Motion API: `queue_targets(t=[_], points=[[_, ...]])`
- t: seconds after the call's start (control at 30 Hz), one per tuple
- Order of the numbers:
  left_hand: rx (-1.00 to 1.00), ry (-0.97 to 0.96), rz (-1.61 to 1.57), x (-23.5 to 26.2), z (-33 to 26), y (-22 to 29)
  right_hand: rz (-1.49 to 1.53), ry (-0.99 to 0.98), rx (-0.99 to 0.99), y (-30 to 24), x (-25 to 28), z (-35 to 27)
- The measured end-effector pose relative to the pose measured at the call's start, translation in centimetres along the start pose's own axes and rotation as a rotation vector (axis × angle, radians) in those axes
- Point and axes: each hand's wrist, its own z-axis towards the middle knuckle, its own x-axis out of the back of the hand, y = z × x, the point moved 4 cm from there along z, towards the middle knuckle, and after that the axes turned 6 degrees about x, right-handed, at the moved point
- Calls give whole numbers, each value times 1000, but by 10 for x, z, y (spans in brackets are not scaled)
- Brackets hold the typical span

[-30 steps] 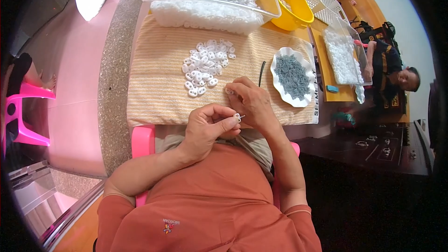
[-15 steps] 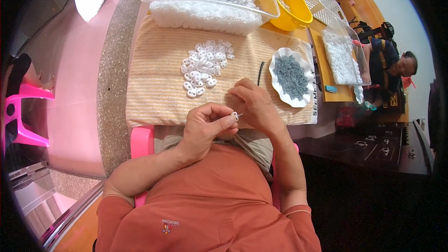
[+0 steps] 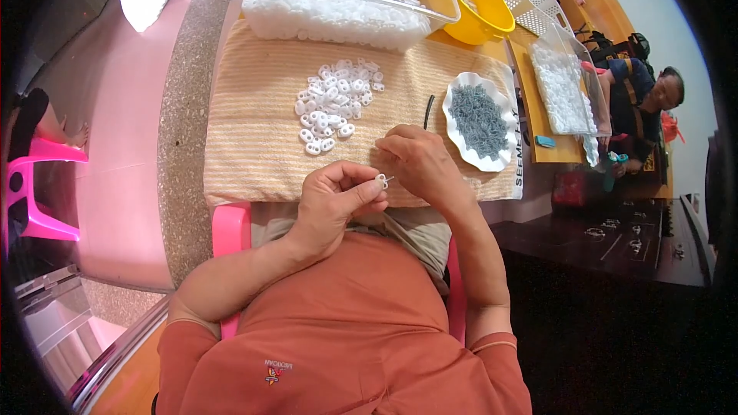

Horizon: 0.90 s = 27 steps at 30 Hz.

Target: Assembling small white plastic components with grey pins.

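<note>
Covering the work surface, a cream-and-tan striped, soft-textured cloth towel point(image 3: 254, 123) serves as the dial; twelve o'clock points away from the person. Toward eleven o'clock lies a loose heap of glossy white oval two-holed pieces point(image 3: 334, 104). At twelve, a clear rigid rectangular box point(image 3: 440, 0) holds many similar pieces. At six, the left hand point(image 3: 327, 204) pinches a small white holed piece point(image 3: 382, 180) between thumb and fingertips; a thin pin point(image 3: 390, 178) projects from it toward three. At five, the right hand point(image 3: 423, 160) has its fingers curled; their gap and any contents cannot be told. At two lie a slim black rod point(image 3: 428, 111) and, beyond the towel, a smooth yellow round bowl point(image 3: 492, 28). At three, a white scalloped-rim dish point(image 3: 463, 151) contains slender grey pieces point(image 3: 480, 119).
</note>
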Motion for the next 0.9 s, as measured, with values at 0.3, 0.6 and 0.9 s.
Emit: queue_targets(t=[0.3, 0.6, 0.9], points=[[12, 23, -10, 1, 1, 1, -62, -146, 14, -4, -2, 2], [13, 37, -24, 4, 3, 1, -92, -206, -73, -1, -3, -3], [12, 56, -23, 7, 5, 0, 199, -38, -122, 8, 1, -15]])
